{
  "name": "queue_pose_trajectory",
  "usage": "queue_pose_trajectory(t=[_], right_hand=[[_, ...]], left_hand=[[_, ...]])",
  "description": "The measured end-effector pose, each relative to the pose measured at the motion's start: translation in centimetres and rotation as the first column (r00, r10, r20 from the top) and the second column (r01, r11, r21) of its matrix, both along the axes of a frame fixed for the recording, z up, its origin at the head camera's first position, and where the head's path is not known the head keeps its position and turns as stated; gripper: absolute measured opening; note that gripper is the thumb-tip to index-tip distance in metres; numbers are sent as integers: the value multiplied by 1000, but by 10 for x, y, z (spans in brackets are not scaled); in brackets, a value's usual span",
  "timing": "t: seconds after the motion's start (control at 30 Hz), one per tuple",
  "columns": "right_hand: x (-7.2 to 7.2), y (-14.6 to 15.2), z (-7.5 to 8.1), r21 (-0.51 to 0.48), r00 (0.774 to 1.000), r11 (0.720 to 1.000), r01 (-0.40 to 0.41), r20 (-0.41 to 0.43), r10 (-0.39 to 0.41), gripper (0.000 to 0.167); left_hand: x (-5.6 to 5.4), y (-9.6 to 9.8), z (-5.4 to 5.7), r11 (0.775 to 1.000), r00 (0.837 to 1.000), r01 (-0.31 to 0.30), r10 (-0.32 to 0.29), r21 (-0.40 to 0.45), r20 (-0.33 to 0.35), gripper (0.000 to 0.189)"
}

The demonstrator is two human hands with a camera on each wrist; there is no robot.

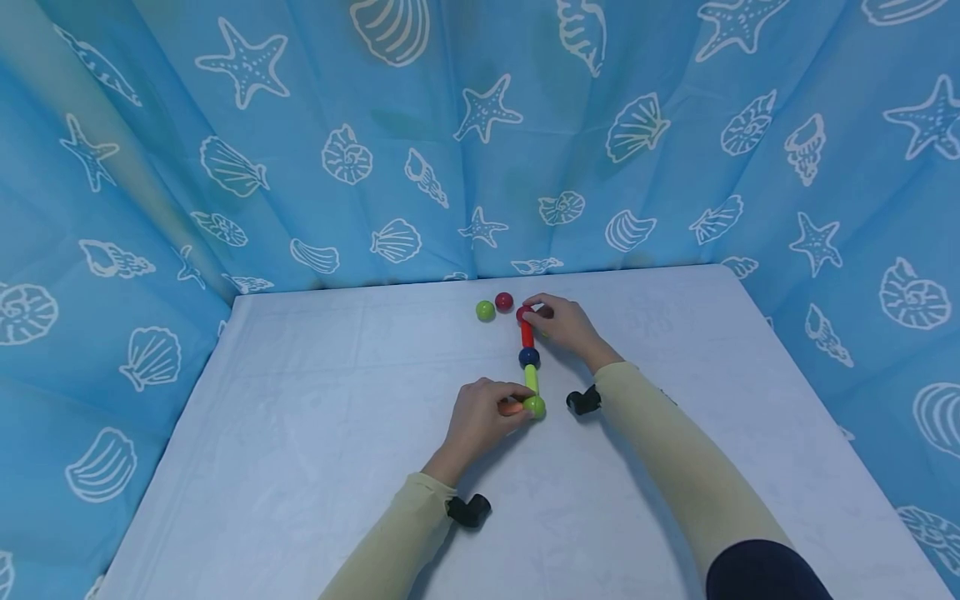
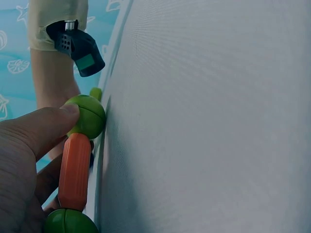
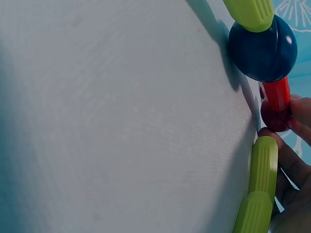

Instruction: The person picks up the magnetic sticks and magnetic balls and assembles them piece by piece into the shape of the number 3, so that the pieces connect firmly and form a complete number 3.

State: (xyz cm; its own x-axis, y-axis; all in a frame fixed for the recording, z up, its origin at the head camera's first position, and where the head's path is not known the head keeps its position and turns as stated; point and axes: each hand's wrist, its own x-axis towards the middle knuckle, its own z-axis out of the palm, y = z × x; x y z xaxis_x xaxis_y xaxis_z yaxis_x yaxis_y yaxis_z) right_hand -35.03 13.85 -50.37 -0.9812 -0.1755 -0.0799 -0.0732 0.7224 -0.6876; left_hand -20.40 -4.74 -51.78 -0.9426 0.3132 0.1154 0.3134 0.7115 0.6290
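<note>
A chain of toy balls and rods runs away from me: a green ball (image 1: 535, 407), a light green rod (image 1: 532, 380), a blue ball (image 1: 529, 357), a red rod (image 1: 527, 335) and a dark red ball (image 3: 273, 117). The left hand (image 1: 482, 417) pinches the green ball, its thumb on top. An orange rod (image 2: 74, 170) joins that ball to a second green ball (image 2: 70, 222), hidden by the hand in the head view. At the far end the right hand (image 1: 566, 327) grips the red ball between thumb and fingers. Light green rods (image 3: 263, 167) lie beneath this hand.
A loose green ball (image 1: 485, 311) and a loose red ball (image 1: 504, 302) sit by the chain's far end, left of the right hand. A white cloth covers the table (image 1: 315, 400). Behind its back edge hangs a blue curtain (image 1: 435, 217) with shells and starfish.
</note>
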Motion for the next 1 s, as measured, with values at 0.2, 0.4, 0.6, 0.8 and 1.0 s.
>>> queue_pose_trajectory(t=[0.2, 0.4, 0.6, 0.8, 1.0], right_hand=[[-1, -1, -1, 12, 1000, 1000, -3, -11, 3, 37], [0, -1, -3, 19, 1000, 1000, -10, -22, 11, 38], [-1, -1, -4, 18, 999, 1000, -25, -43, 26, 38], [-1, -1, -3, 15, 999, 1000, -22, -34, 23, 33], [-2, 0, -6, 8, 999, 1000, -18, -30, 18, 32]], left_hand=[[0, 0, 0, 1000, 1000, 0, 0, 1, -9, 30], [1, -1, 0, 1000, 1000, 1, -1, -1, -17, 30], [0, 0, 0, 1000, 1000, -5, 5, -5, -12, 30], [0, 0, -1, 1000, 1000, -8, 8, -4, -19, 29], [0, 0, -2, 1000, 1000, -7, 7, -1, -18, 30]])
